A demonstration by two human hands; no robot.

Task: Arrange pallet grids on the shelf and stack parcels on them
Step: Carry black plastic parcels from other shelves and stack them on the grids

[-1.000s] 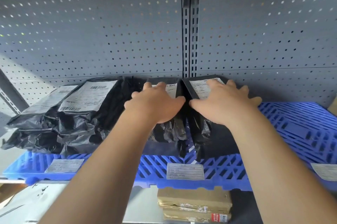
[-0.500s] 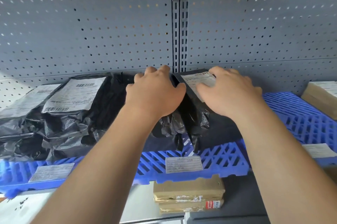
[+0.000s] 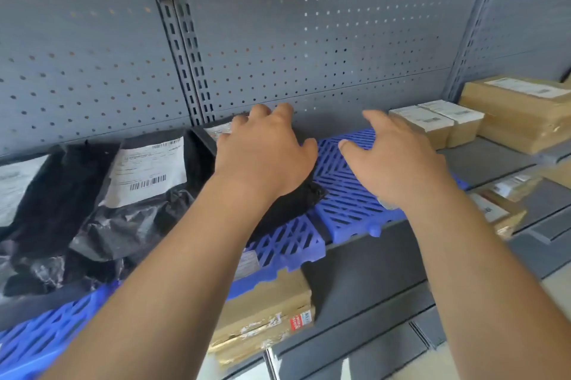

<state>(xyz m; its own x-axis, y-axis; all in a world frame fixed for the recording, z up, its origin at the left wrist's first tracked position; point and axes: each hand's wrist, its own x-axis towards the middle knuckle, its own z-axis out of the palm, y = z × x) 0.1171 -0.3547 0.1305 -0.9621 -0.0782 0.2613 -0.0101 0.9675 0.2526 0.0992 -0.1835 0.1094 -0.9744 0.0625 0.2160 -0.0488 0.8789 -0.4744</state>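
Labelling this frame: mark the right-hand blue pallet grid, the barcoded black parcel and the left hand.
Blue pallet grid [image 3: 349, 194], head view, bare slatted top.
Black parcel [image 3: 136, 219], head view, crinkled bag below label.
Left hand [image 3: 262, 157], head view, back of hand.

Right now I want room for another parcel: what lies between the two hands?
In the head view, bare blue grid shows between the left hand and right hand; no parcel lies there. The black parcel stays under the left hand.

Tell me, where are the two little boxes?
In the head view, the two little boxes sit upper right on the shelf, between the right hand and a big box.
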